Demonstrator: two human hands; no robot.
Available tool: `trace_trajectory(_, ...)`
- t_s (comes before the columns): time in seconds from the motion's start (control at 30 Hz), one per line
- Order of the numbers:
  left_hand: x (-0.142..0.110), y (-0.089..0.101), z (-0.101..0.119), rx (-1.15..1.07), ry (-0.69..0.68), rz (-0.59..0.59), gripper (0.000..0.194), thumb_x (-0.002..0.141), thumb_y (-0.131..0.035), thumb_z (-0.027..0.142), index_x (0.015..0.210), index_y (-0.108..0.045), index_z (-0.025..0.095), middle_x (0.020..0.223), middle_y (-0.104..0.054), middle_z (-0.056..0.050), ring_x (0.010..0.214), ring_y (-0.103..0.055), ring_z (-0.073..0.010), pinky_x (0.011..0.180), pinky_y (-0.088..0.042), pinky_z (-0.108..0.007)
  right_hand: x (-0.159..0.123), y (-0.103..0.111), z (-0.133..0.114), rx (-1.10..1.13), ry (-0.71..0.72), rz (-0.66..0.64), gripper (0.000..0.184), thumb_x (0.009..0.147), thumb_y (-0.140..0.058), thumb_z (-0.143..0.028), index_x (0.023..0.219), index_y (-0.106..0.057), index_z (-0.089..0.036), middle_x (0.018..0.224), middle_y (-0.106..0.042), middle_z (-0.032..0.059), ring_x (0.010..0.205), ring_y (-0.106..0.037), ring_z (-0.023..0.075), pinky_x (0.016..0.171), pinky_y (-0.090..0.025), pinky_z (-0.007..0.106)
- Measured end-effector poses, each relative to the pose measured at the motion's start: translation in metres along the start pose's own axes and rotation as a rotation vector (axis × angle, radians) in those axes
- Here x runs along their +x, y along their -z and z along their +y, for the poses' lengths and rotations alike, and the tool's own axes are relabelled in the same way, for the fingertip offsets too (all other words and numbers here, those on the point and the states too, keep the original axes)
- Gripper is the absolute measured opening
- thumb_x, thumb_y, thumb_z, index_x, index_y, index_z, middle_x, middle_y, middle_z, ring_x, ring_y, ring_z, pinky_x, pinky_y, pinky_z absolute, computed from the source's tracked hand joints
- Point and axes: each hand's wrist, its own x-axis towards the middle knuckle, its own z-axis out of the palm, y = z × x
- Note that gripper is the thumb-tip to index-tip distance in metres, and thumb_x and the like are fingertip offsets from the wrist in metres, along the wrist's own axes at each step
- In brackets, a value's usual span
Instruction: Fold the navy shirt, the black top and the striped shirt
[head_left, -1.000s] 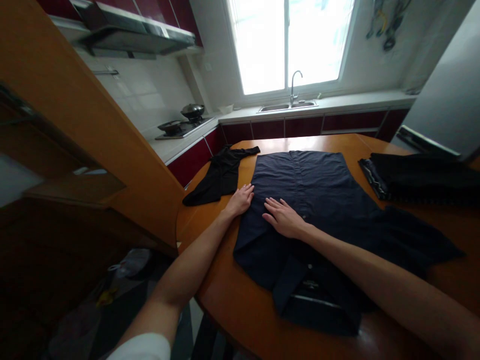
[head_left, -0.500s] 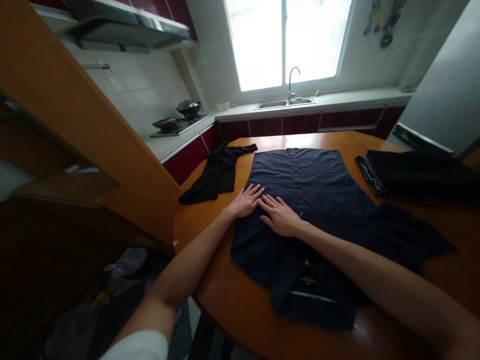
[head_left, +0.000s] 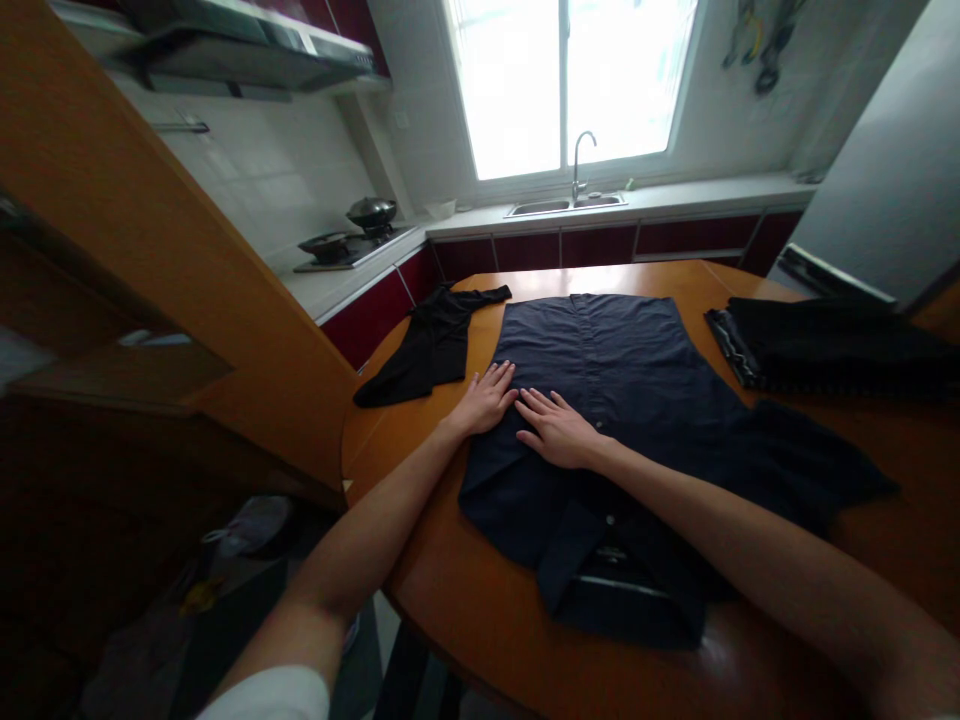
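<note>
A dark blue button-up shirt [head_left: 637, 365] lies spread front up on the wooden table [head_left: 442, 590], its collar towards me and its hem at the far side. My left hand [head_left: 485, 398] rests flat at the shirt's left edge, fingers stretched out. Just to its right, my right hand [head_left: 556, 428] lies palm down on the cloth with its fingers apart. Neither hand grips the fabric. One sleeve reaches out to the right; the left sleeve's outline is hard to make out.
A black garment [head_left: 435, 345] lies at the table's left edge. Folded dark clothes [head_left: 832, 345] are stacked at the right. Behind the table are a sink [head_left: 540, 208], a stove with pans [head_left: 371, 212] and a counter. A wooden partition [head_left: 247, 270] stands close on the left.
My left hand has slid slightly left, opening a small gap between it and my right hand. The shirt lies as before; the view has shifted a little.
</note>
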Motion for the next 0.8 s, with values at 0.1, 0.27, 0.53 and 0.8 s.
trace_trajectory(0.1, -0.005, 0.003, 0.009, -0.012, 0.022, 0.095, 0.056, 0.106, -0.023, 0.042, 0.158, -0.027, 0.021, 0.165, -0.023, -0.008, 0.154, -0.015, -0.0253, 0.121, -0.012, -0.057, 0.001, -0.002, 0.001, -0.012, -0.004, 0.006, 0.065, 0.102, -0.036, -0.049, 0.154, -0.036, -0.011, 0.163, -0.027, 0.0159, 0.151, -0.021, 0.0278, 0.122, -0.017, 0.05)
trace_trajectory(0.27, -0.033, 0.003, 0.024, -0.007, -0.002, 0.133, 0.056, 0.106, -0.024, 0.039, 0.158, -0.028, 0.017, 0.165, -0.024, -0.01, 0.153, -0.015, -0.0228, 0.123, -0.013, -0.05, 0.001, -0.003, 0.0, -0.027, -0.005, 0.014, 0.059, 0.101, -0.035, -0.037, 0.154, -0.036, -0.011, 0.162, -0.028, 0.0154, 0.151, -0.023, 0.0269, 0.122, -0.018, 0.049)
trace_trajectory(0.53, -0.104, 0.003, 0.035, 0.008, -0.082, -0.09, 0.063, 0.105, -0.029, 0.048, 0.161, -0.017, 0.021, 0.167, -0.015, -0.007, 0.154, -0.008, -0.0222, 0.124, -0.01, -0.047, 0.0, -0.003, 0.001, -0.023, 0.01, 0.024, 0.059, 0.097, -0.033, -0.028, 0.153, -0.037, -0.008, 0.162, -0.027, 0.016, 0.151, -0.023, 0.0282, 0.121, -0.019, 0.051)
trace_trajectory(0.8, -0.154, 0.02, 0.049, 0.014, -0.188, -0.195, 0.062, 0.104, -0.035, 0.048, 0.16, -0.012, 0.033, 0.165, -0.014, -0.001, 0.154, -0.005, -0.0232, 0.124, -0.01, -0.049, 0.001, -0.004, 0.002, -0.009, 0.0, 0.028, 0.058, 0.097, -0.033, -0.029, 0.153, -0.039, -0.01, 0.162, -0.028, 0.0141, 0.151, -0.024, 0.0267, 0.122, -0.019, 0.05)
